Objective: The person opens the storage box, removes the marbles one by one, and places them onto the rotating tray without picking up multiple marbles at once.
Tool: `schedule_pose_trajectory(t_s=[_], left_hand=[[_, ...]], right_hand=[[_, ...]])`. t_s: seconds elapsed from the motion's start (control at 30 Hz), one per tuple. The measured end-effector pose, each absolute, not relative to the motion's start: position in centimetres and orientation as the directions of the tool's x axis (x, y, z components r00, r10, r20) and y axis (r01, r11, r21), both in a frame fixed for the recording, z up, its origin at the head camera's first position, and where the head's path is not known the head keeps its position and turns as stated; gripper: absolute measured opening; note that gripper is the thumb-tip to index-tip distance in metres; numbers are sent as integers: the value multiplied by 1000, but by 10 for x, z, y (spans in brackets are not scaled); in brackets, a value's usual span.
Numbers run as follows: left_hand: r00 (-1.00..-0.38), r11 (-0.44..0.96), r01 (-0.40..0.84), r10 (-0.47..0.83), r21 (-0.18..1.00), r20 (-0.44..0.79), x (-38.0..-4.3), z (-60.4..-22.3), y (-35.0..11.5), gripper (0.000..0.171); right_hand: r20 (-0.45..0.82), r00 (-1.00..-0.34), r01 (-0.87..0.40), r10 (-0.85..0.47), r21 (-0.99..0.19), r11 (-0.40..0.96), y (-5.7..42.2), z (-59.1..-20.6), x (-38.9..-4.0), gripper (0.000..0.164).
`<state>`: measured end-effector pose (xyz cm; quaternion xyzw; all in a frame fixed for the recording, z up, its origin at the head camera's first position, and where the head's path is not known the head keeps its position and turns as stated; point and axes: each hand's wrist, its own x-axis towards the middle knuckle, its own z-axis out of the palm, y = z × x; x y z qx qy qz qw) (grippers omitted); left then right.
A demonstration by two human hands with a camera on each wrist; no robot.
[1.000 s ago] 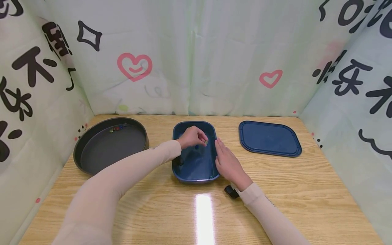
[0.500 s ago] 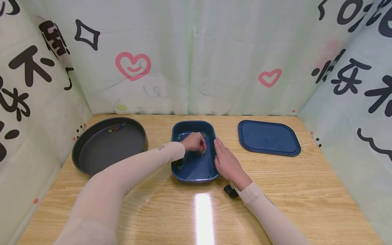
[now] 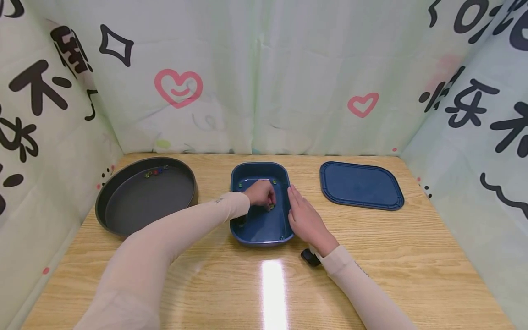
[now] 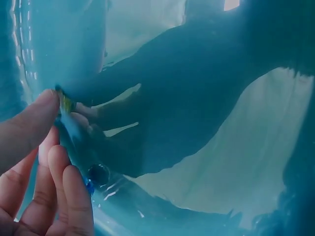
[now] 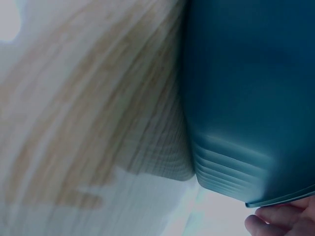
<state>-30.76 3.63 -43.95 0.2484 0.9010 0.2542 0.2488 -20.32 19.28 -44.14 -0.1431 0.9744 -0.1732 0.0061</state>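
My left hand (image 3: 261, 193) reaches down inside a deep blue plastic container (image 3: 260, 241). Between its thumb and forefinger it pinches a yellow-green marble (image 4: 66, 104), low over the shiny floor. A blue marble (image 4: 90, 187) shows beside the other fingers in the left wrist view. Other marbles lie within the container: a green marble (image 3: 240, 185) on the left, a yellowish marble (image 3: 274, 182) at the far right and a dark greenish marble (image 3: 282, 238) near the front corner. Against the right outer wall rests my right hand (image 3: 309, 222), fingers straight; its fingertips reach the rim in the right wrist view.
A round dark grey pan (image 3: 144, 201) stands on the left of the wooden table (image 3: 206, 293), with several coloured marbles (image 3: 156, 172) at its far side. To the right lies a flat blue lid (image 3: 362, 185). Printed curtains (image 3: 264, 82) enclose the back and sides.
My left hand has lowered the marble from above the container towards its floor, uncovering marbles at the far end. The right hand stays against the wall.
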Motion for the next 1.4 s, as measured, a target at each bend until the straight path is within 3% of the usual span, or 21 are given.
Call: schedule_pose_trajectory(t_s=[0.67,1.4], left_hand=[[-765,691,406,615,598,-191,-310,-403,16,19],[-855,576,250,508,779,-101,-299,-371,-52,25]], right_hand=[[30,-960,-274,-280,-324,906,192,-441,-204,59],[36,-960,-279,-278,-205,938,188,-440,-204,58]])
